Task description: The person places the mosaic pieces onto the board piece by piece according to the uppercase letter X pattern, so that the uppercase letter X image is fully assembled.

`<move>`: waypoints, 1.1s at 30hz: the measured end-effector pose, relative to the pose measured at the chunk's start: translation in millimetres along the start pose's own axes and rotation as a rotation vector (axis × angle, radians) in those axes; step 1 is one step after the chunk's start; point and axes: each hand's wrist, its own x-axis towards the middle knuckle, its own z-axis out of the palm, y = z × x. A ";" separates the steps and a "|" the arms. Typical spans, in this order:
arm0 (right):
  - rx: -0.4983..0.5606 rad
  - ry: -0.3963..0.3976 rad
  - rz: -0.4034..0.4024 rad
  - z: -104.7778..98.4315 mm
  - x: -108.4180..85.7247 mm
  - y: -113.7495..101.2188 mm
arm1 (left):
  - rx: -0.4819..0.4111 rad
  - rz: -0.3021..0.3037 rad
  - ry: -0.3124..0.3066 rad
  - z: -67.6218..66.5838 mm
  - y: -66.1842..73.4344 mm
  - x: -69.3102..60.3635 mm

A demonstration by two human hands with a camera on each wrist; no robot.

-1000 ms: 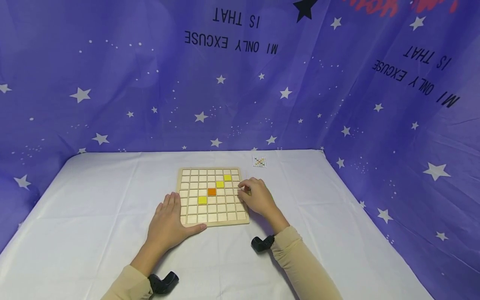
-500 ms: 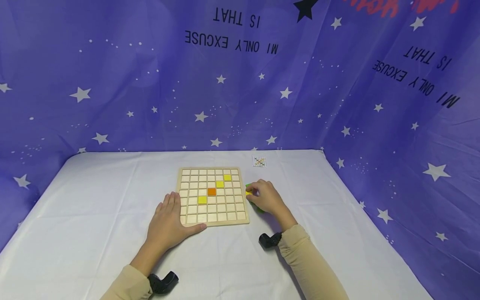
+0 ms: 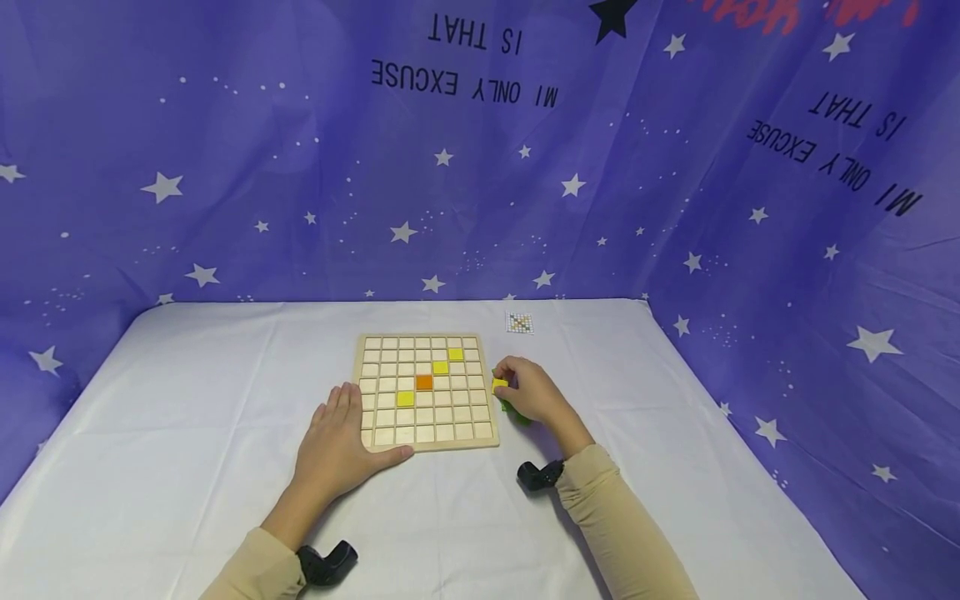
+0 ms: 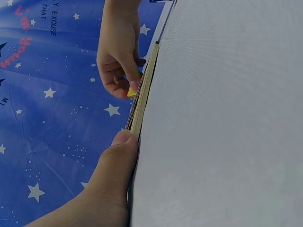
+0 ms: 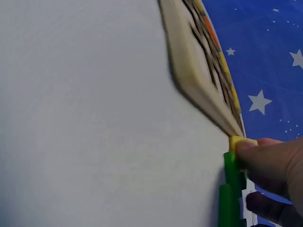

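A wooden grid board lies on the white table, with yellow tiles and an orange tile along a diagonal. My left hand rests at its left side, fingers along the left edge and thumb at the front edge. Just right of the board, my right hand pinches a yellow tile between thumb and fingers. Green pieces lie beside that tile in the right wrist view, partly hidden by the hand in the head view.
Behind the board, to the right, a small card with a coloured grid pattern lies on the white tablecloth. A purple-blue curtain with stars and lettering hangs behind and at the sides.
From the board's right edge, my right hand has moved right to the green pieces, and a yellow tile now shows in its fingers. My left hand has stayed in place.
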 end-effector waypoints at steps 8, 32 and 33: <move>0.058 0.098 -0.020 2.0 2.2 -18.8 | 0.000 0.002 -0.009 -0.1 -1.2 1.3; -0.066 -0.132 -0.365 80.3 3.6 -126.5 | 0.014 0.029 0.014 1.3 -3.2 0.1; -0.085 -0.128 -0.369 81.3 3.8 -126.3 | 0.015 0.029 0.013 1.3 -3.2 0.1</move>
